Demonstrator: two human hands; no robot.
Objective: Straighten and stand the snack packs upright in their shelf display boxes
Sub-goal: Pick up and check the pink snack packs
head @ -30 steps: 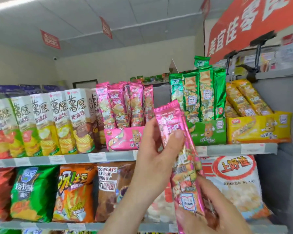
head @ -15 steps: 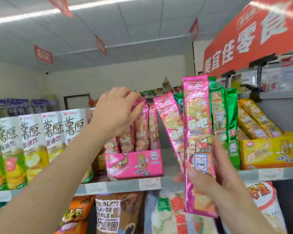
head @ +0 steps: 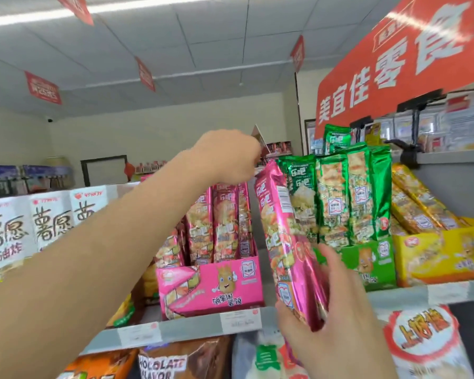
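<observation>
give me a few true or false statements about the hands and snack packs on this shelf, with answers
1. The right hand holds a loose pink pack outside the pink box. True.
2. The green box sits between the pink box and the yellow box. True.
3. The left hand rests on the yellow box. False: it is at the tops of the boxed pink packs.
4. Everything in the yellow box stands straight upright. False: the yellow packs lean at a slant.
</observation>
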